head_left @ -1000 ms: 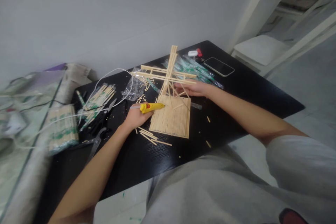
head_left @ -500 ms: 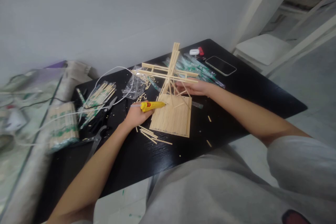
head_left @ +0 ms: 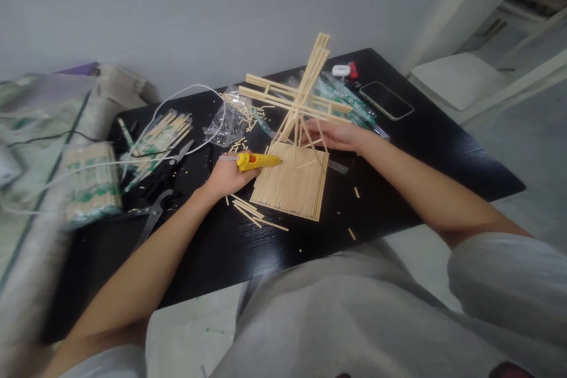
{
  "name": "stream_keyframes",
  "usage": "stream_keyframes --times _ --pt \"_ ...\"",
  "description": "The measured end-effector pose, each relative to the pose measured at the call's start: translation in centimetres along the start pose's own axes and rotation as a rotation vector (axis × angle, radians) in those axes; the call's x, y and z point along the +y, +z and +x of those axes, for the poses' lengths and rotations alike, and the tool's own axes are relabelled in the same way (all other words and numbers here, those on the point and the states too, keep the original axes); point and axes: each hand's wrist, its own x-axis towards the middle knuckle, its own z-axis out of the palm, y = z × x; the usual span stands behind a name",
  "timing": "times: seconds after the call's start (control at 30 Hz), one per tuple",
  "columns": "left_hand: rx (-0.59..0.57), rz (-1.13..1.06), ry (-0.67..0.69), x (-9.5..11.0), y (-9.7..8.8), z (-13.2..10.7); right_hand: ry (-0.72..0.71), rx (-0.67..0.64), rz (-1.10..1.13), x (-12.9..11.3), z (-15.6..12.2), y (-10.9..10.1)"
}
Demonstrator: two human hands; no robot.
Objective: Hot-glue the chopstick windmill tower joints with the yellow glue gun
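My left hand is closed around a yellow hot glue gun, its nozzle pointing right over the base of a windmill model made of wooden sticks. The windmill's crossed blades stand on slanting stick legs above a flat stick base. At the back right of the legs is my right hand, its fingers curled at the frame and partly hidden by the sticks. Several loose sticks lie in front of the glue gun, left of the base.
Wrapped chopstick bundles, scissors, pliers-like cutters and a white cord lie to the left. Behind the model are clear plastic wrappers. A phone and a white case rest on the black table at the right.
The whole view has shifted, so the tabletop appears higher in the picture. Both hands keep much the same places, the glue gun's nozzle still over the base.
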Motion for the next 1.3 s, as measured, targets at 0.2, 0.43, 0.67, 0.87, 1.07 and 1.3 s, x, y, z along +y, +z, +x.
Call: stream_keyframes --times 0.2,0.43,0.67,0.87,1.07,1.3 --pt "0.007 0.011 -0.030 0.0 0.5 0.0 0.008 0.057 -0.071 -0.6 -0.8 0.5" --pt "0.010 0.035 -0.046 0.1 0.7 0.0 0.051 0.091 -0.060 -1.7 -1.9 2.5" --pt "0.019 0.023 -0.035 -0.2 0.9 -0.1 0.029 0.097 -0.075 -1.3 -1.7 2.1" --pt "0.027 -0.003 -0.025 -0.4 1.0 -0.1 0.056 0.110 -0.064 -1.7 -1.9 2.6" --pt "0.019 0.016 -0.039 -0.2 0.9 0.0 0.071 0.132 -0.051 -2.2 -2.2 3.4" --pt "0.020 0.019 -0.051 -0.1 0.8 0.0 0.033 0.141 -0.117 -1.4 -1.5 2.0"
